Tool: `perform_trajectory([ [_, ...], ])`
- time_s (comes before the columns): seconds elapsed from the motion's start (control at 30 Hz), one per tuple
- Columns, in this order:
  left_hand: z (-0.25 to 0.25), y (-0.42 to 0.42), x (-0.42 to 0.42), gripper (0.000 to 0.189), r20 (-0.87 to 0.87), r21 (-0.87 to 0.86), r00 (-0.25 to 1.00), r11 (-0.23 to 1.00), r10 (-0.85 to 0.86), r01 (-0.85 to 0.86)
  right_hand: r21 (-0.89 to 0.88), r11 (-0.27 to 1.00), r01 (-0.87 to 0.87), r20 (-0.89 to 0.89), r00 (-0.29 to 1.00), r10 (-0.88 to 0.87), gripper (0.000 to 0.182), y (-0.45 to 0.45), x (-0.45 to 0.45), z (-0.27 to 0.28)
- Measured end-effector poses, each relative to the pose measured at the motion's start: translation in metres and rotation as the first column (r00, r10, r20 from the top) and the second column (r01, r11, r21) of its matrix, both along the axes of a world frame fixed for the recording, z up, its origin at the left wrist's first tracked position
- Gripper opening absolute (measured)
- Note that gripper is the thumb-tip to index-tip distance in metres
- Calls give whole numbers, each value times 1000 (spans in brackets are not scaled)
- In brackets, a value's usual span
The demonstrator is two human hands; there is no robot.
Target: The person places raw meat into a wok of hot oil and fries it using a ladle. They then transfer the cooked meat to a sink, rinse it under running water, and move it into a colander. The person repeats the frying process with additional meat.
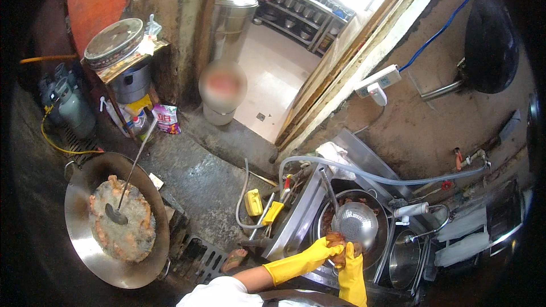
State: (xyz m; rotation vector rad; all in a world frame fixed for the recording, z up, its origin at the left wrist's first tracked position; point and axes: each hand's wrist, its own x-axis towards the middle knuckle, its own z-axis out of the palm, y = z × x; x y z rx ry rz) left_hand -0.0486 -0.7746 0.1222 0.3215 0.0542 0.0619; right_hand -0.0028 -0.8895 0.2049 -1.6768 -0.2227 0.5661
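Both my hands wear yellow rubber gloves. My left hand point(326, 250) grips a piece of reddish-brown meat point(338, 256) from its left side, and my right hand point(352, 260) closes on the same piece from the right. The meat is held over the near rim of a large wok point(383, 245). A perforated metal skimmer point(356, 221) lies in that wok with its handle pointing up and left; more reddish-brown pieces point(362, 201) show around it. At the far left, a ladle point(116, 214) rests in a big wok point(81, 238), where pieces sit in bubbling, foamy liquid point(123, 238).
A metal pot point(405, 264) stands right of the near wok, below a tap point(411, 209). A hose point(362, 172) crosses behind. Yellow bottles point(253, 203) stand left of the counter point(298, 217). Gas cylinders point(70, 102) are at far left; a bucket point(219, 113) stands by the doorway.
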Motion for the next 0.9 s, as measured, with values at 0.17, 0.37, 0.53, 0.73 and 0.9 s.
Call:
perform_trajectory([
  [0.17, -2, -23, 18, 19, -24, -27, 999, 999, -39, 38, -1, 998, -69, -163, 984, 68, 33, -49, 21, -5],
  [0.37, 4, -37, 53, 27, 46, 7, 995, 996, -94, 94, -65, 995, -79, -121, 990, 71, 55, -87, 63, -63],
  [0.53, -19, -88, 94, 25, -276, 186, 953, 965, -128, 183, 322, 923, 212, -488, 872, -31, 42, -122, 93, -51],
  [0.73, -8, -138, 135, 53, -301, 604, 948, 790, 102, 107, 452, 809, 376, -361, 906, -220, 40, -244, 198, -10],
  [0.9, -6, -193, 132, 51, -152, 967, 900, -128, 409, 222, -376, 781, 499, 508, 816, -277, 35, -434, 326, -61],
])
